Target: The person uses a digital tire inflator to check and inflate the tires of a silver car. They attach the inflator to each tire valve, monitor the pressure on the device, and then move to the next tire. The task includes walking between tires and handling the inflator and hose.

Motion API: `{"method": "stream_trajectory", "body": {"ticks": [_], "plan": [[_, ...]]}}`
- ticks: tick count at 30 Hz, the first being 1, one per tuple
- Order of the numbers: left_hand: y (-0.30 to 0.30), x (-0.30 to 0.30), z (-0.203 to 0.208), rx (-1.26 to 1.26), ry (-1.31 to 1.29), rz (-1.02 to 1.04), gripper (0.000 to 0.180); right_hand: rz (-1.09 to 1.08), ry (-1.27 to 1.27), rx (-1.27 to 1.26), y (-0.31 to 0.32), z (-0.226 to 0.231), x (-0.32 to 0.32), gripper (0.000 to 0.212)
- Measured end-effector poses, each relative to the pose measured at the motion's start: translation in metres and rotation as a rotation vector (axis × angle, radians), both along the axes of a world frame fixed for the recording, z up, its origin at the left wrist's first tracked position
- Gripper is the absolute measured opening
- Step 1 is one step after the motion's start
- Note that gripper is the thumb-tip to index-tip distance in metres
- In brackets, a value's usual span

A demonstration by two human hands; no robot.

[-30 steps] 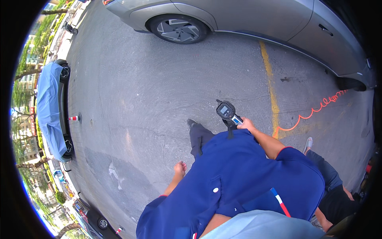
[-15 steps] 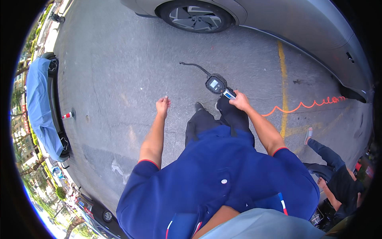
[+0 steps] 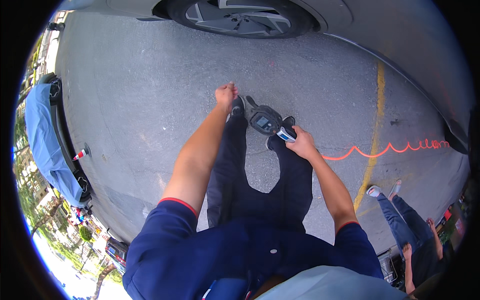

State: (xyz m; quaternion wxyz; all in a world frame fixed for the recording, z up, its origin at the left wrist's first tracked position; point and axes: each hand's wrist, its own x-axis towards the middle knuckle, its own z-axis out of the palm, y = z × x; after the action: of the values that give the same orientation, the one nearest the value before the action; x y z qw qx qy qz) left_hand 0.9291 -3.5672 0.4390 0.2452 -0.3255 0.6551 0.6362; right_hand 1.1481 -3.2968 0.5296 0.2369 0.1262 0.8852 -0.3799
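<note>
Beyond the gauge [image 3: 266,116], the wheel [image 3: 242,20] was cut off at the top. Right of the gauge, the right hand [image 3: 301,142] covered part of its handle [image 3: 286,135] and the orange hose [image 3: 370,156] ran hidden behind the forearm [image 3: 331,184]. The display [image 3: 262,122] was unreadably small.

Striped traffic cone [image 3: 81,153] beside a car [image 3: 63,134] under a blue cover [image 3: 46,140]

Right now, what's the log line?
right hand: holds black digital gauge; left hand: holds nothing visible; nearby: grey spoked car wheel, coiled orange hose

Outdoor parking area [image 3: 150,90]: cars [image 3: 350,22], yellow line [image 3: 378,120], cone [image 3: 81,153].
</note>
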Motion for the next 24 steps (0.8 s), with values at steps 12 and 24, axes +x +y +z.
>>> {"method": "stream_trajectory", "body": {"ticks": [12, 24], "plan": [[-0.005, -0.323, -0.185, 0.165, 0.765, 0.684, 0.020, 0.165, 0.209, 0.077, 0.030, -0.255, -0.104, 0.060], [-0.052, -0.417, -0.240, -0.144, 0.835, 0.489, 0.017, -0.106, 0.141, 0.208, 0.052, -0.256, -0.090, 0.055]]}}
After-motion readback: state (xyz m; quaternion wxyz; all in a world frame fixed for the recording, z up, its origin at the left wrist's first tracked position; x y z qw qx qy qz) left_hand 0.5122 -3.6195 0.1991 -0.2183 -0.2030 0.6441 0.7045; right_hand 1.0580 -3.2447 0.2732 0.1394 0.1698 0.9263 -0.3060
